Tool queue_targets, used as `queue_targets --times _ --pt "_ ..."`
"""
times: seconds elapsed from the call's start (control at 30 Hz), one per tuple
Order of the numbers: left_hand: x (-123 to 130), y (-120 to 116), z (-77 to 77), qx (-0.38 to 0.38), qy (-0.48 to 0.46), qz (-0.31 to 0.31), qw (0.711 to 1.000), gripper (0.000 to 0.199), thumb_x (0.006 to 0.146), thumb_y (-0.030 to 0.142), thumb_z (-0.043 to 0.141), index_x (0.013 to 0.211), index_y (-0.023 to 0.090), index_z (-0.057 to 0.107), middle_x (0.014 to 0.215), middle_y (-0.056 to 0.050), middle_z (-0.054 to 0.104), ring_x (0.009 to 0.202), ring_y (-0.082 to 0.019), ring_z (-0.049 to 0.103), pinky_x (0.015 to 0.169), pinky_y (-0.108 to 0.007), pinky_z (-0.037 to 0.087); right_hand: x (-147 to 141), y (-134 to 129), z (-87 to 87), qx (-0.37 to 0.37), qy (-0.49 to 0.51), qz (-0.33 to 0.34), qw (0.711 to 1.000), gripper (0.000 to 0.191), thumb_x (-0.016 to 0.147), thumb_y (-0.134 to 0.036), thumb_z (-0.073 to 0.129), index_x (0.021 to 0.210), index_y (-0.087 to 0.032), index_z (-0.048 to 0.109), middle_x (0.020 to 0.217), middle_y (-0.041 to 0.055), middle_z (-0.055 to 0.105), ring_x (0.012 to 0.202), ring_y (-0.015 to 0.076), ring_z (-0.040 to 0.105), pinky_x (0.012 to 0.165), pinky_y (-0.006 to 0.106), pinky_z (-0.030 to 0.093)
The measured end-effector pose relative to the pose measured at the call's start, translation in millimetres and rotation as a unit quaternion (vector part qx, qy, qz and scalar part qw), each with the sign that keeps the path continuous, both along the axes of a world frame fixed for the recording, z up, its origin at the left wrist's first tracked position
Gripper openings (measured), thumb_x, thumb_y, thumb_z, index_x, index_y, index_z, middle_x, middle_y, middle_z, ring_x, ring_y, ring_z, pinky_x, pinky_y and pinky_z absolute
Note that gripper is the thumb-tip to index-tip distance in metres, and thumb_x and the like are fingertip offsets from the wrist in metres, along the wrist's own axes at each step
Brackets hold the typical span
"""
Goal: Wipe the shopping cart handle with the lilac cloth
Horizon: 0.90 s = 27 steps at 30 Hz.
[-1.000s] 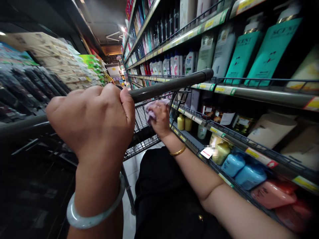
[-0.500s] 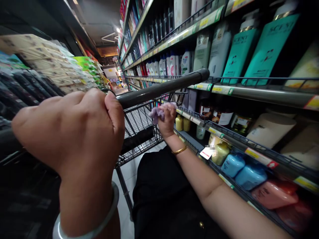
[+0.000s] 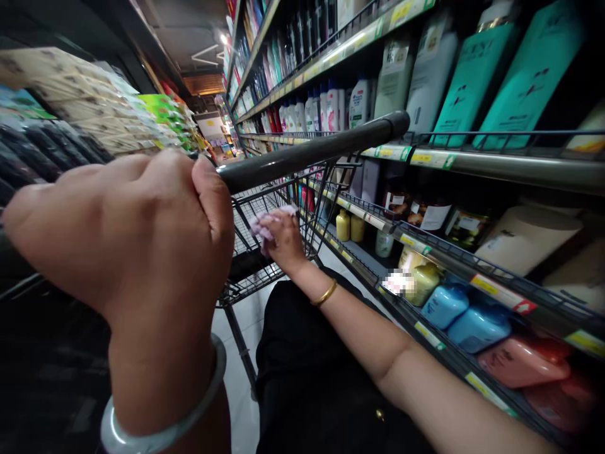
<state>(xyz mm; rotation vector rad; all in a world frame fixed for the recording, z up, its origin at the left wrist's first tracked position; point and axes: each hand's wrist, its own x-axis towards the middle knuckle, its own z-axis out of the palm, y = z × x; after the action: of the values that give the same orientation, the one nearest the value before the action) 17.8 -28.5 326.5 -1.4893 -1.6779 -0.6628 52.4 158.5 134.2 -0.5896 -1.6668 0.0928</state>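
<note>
Close to the camera, my left hand (image 3: 137,233) is closed around the dark handlebar (image 3: 312,154) of a shopping cart. A pale bangle (image 3: 165,435) circles that wrist. Lower and farther off, my right hand (image 3: 286,243) clutches a crumpled lilac cloth (image 3: 267,227) beside the black wire basket (image 3: 246,217) of the cart. Part of the cloth is hidden behind the fingers, and whether it touches the wire I cannot tell. A gold bracelet (image 3: 324,293) is on the right wrist.
Shelves on the right hold turquoise pump bottles (image 3: 477,82), blue bottles (image 3: 479,325) and a pink bottle (image 3: 522,359). Stacked packs (image 3: 80,101) line the left side. Pale floor tiles (image 3: 241,384) show below the cart, and the aisle runs ahead.
My right hand has moved left and slightly down with the cloth, from the basket's right corner toward its near side. My left hand keeps its grip on the handlebar. The view has shifted slightly.
</note>
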Motion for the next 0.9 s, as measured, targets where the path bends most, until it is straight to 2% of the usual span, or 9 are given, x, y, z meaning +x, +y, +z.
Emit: queue_targets --times 0.07,0.13,0.37,0.47,0.57,0.63,0.7,0.83,0.9 --pt "-1 -1 0.0 0.012 0.037 0.072 0.997 0.055 0.103 0.049 0.016 0.105 0.022 0.064 0.09 -0.014 0.061 0.093 -0.037 0.056 0.076 -0.047 0.025 -10 -2 -21.0 -0.051 -0.01 -0.02 0.998 0.031 0.078 -0.012 0.07 0.107 -0.023 0.072 0.123 0.0097 0.062 0.112 0.0247 0.058 0.101 0.042 0.053" --pt "-2 -2 0.6 0.008 0.058 0.096 0.994 0.054 0.103 0.048 0.015 0.098 0.023 0.062 0.086 -0.012 0.06 0.086 -0.034 0.056 0.072 -0.045 0.022 -13 -7 -21.9 -0.067 0.003 -0.028 0.997 0.027 0.078 -0.012 0.07 0.104 -0.022 0.072 0.119 0.0094 0.062 0.11 0.0245 0.058 0.098 0.042 0.054" --pt "-2 0 3.5 0.016 0.045 0.076 0.996 0.053 0.103 0.047 0.015 0.096 0.023 0.062 0.084 -0.011 0.056 0.082 -0.031 0.05 0.072 -0.043 0.019 -3 -44 76.7 0.089 0.01 0.03 0.996 0.033 0.092 -0.025 0.065 0.125 -0.029 0.068 0.133 0.0061 0.055 0.132 0.0228 0.049 0.119 0.041 0.039" --pt "-1 0 4.3 0.016 0.045 0.066 0.997 0.048 0.102 0.046 0.018 0.085 0.024 0.057 0.076 -0.008 0.048 0.07 -0.026 0.037 0.069 -0.041 0.015 -11 -40 55.9 0.077 -0.036 0.034 0.996 0.032 0.094 -0.026 0.062 0.125 -0.028 0.069 0.132 0.0088 0.055 0.128 0.0243 0.049 0.117 0.041 0.038" --pt "0 1 4.6 0.045 0.023 0.037 0.998 0.039 0.102 0.046 0.023 0.074 0.025 0.04 0.07 -0.005 0.038 0.065 -0.023 0.025 0.068 -0.039 0.01 -17 -32 12.0 -0.02 -0.12 0.047 0.991 0.033 0.088 -0.021 0.067 0.12 -0.023 0.071 0.128 0.011 0.058 0.124 0.026 0.051 0.113 0.044 0.04" --pt "0 2 4.7 0.057 0.012 0.033 0.998 0.036 0.101 0.045 0.025 0.072 0.025 0.031 0.07 -0.005 0.038 0.066 -0.024 0.026 0.068 -0.039 0.01 -16 -32 1.1 -0.077 -0.135 0.053 0.987 0.027 0.088 -0.016 0.064 0.113 -0.021 0.073 0.123 0.011 0.06 0.121 0.0249 0.052 0.111 0.043 0.041" --pt "-1 3 4.5 0.057 0.011 0.039 0.998 0.034 0.1 0.043 0.026 0.072 0.025 0.03 0.07 -0.005 0.041 0.068 -0.025 0.029 0.069 -0.039 0.011 -14 -39 14.8 -0.077 -0.111 0.051 0.989 0.026 0.09 -0.015 0.062 0.111 -0.022 0.074 0.122 0.0104 0.061 0.12 0.024 0.053 0.111 0.041 0.042" --pt "-4 6 3.7 0.062 0.018 0.053 0.997 0.034 0.099 0.042 0.027 0.071 0.025 0.037 0.072 -0.005 0.046 0.071 -0.025 0.035 0.072 -0.039 0.013 -16 -57 74.3 0.046 -0.086 0.038 0.994 0.033 0.097 -0.027 0.058 0.129 -0.027 0.068 0.14 0.0091 0.056 0.132 0.0244 0.048 0.119 0.039 0.037" --pt "-3 7 3.6 0.062 0.021 0.066 0.996 0.037 0.101 0.044 0.025 0.074 0.026 0.042 0.074 -0.006 0.049 0.073 -0.026 0.037 0.072 -0.04 0.015 -24 -59 84.7 0.073 -0.116 0.022 0.99 0.036 0.103 -0.031 0.05 0.136 -0.029 0.065 0.145 0.0073 0.056 0.135 0.025 0.046 0.122 0.041 0.035"
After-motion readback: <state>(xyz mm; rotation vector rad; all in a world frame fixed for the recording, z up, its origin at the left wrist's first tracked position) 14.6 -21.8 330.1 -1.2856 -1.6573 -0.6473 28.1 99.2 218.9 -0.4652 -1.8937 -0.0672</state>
